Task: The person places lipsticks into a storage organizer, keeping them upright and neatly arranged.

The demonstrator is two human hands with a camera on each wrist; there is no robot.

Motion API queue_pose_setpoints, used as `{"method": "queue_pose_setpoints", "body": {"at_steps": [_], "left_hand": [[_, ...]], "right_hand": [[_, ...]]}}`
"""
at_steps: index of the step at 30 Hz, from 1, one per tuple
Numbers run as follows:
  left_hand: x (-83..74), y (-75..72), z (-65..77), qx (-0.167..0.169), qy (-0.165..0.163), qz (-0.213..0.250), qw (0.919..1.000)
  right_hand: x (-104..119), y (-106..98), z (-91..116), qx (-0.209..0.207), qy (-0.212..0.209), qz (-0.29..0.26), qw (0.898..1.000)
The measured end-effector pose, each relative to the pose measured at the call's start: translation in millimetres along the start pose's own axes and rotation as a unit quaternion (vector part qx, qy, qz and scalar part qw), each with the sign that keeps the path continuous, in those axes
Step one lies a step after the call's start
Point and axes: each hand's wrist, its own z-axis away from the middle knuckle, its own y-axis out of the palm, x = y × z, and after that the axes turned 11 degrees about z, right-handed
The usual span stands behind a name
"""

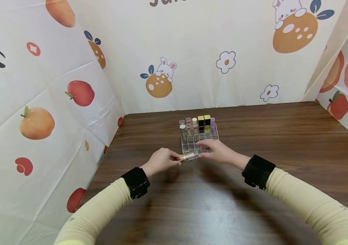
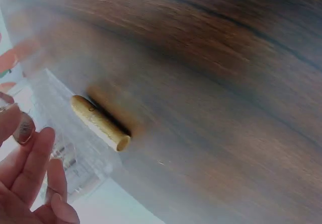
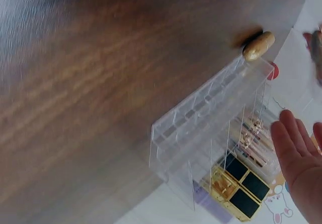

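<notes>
My left hand (image 1: 162,159) pinches a shiny lipstick tube (image 1: 189,156) between thumb and fingers at the front left of a clear lipstick organizer (image 1: 185,144). In the left wrist view only its metallic end (image 2: 23,129) shows between the fingertips. A separate gold tube (image 2: 100,123) lies on the table in front of the organizer; the right wrist view shows it by the organizer's corner. Over the organizer's front part, my right hand (image 1: 218,151) has its fingers extended and holds nothing, with its fingertips near the far end of the pinched tube.
Lipsticks stand in the organizer's back rows: black-and-gold square ones (image 1: 204,121), a lilac one (image 1: 212,122) and several clear-capped ones (image 1: 188,126). The brown wooden table (image 1: 272,143) meets a printed cloth (image 1: 198,68) behind and at both sides.
</notes>
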Motion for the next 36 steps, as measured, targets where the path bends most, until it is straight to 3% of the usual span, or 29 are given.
{"method": "queue_pose_setpoints", "body": {"at_steps": [4,7,12,16,21,28,31,36], "left_hand": [[-5.6,2.9,-3.3,-0.019,-0.006,0.048,0.9987],[-9.0,7.4,-6.3,-0.032,0.015,0.049,0.9982],[-16.7,14.2,-11.9,-0.041,0.053,0.036,0.9971],[-19.2,17.2,-16.3,-0.049,0.058,0.027,0.9968],[-15.9,19.4,-21.0,-0.057,0.067,-0.004,0.9961],[-4.8,24.5,-19.4,-0.042,0.102,-0.133,0.9850],[-2.5,27.8,-18.1,-0.023,0.081,-0.158,0.9839],[-1.3,34.1,-18.9,-0.023,0.064,-0.173,0.9826]], "right_hand": [[2.0,0.1,0.4,-0.034,0.041,-0.076,0.996],[3.5,-0.3,0.6,-0.055,0.060,-0.104,0.991],[5.7,-1.8,1.0,-0.097,0.072,-0.127,0.985],[6.3,-6.8,2.0,-0.107,0.061,-0.125,0.985],[4.4,-18.4,-1.7,-0.113,0.058,-0.091,0.988],[-7.3,-37.1,-18.8,-0.121,0.062,-0.004,0.991],[-11.4,-43.5,-28.3,-0.111,0.058,0.039,0.991],[-13.8,-47.3,-43.3,-0.085,0.032,0.121,0.988]]}}
